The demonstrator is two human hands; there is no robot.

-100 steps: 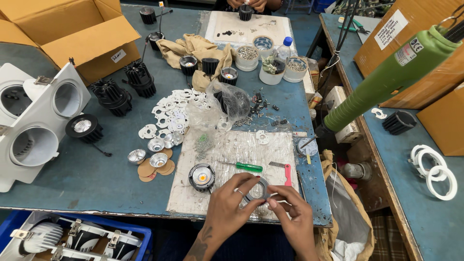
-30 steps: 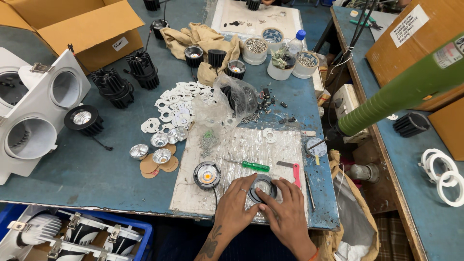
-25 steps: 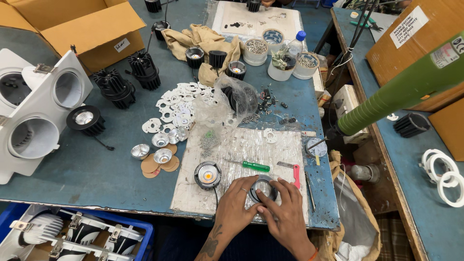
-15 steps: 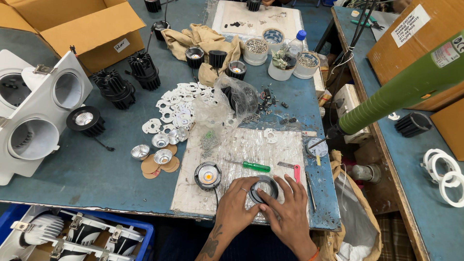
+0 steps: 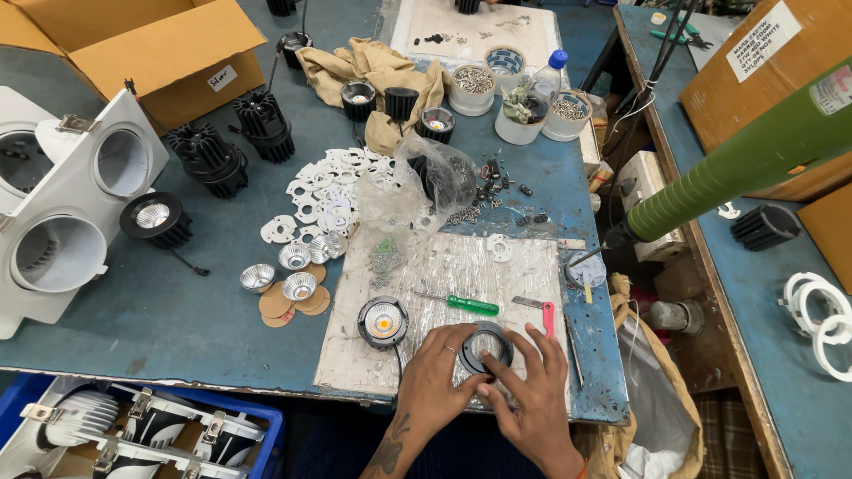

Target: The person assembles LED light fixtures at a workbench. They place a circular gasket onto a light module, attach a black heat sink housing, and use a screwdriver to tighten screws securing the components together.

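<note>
**Both hands on a black ring at the mat's near edge**

Nearest me, my left hand (image 5: 435, 381) and right hand (image 5: 532, 395) meet over a black ring (image 5: 486, 348) that lies on the plastic-covered mat (image 5: 444, 275), close to its near edge. Both hands grasp the ring: left fingers curl round its left rim, right fingers press its right and lower rim. I cannot tell whether the ring is lifted or flat on the mat.

Just left of the ring sits a round lamp module (image 5: 382, 321) with a yellow centre, apart from my hands. Beyond the ring lie a green screwdriver (image 5: 466, 304) and, to its right, a red-handled cutter (image 5: 543, 312).

Below the table edge on the left, a blue crate (image 5: 240, 426) holds white lamp housings.

Left of the mat, three small silver reflectors (image 5: 284, 273) rest near some brown discs (image 5: 288, 303). Farther on, a spread of white gaskets (image 5: 324, 195) and a crumpled clear bag (image 5: 426, 182) with loose screws beside it. A white twin-hole frame (image 5: 71, 204) stands at the far left, with black heat sinks (image 5: 235, 142) behind it.

At the far end are tubs of screws (image 5: 475, 89), a tan cloth (image 5: 368, 66) and a cardboard box (image 5: 151, 44). A green tube (image 5: 745, 160) slants in from the right.
</note>
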